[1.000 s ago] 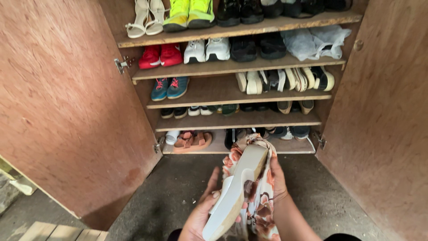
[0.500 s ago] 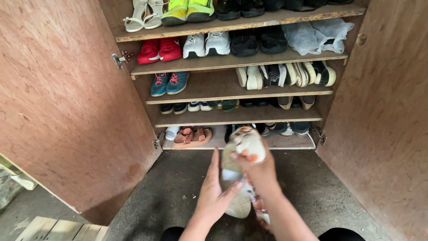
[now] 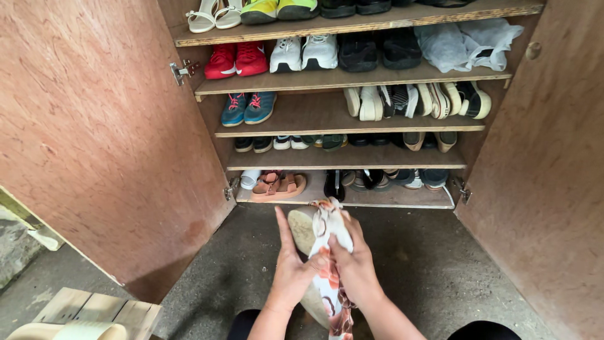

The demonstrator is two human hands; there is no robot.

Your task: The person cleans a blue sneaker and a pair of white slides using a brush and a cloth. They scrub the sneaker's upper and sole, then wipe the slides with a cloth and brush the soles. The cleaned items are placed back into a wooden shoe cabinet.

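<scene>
Shoe wiped before the cabinet [image 3: 94, 157]

Left hand [image 3: 290, 271] cradles the pale shoe [image 3: 303, 230] (long axis toward the cabinet); right hand [image 3: 353, 267] grips the floral cloth [image 3: 328, 220] over it.

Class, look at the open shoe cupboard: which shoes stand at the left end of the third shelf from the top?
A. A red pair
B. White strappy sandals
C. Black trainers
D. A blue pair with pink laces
D: the blue pair with pink laces stands at that shelf's left end, under the red pair.

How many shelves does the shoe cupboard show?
5: top, second, third, fourth, bottom. More may sit above the frame.
</scene>
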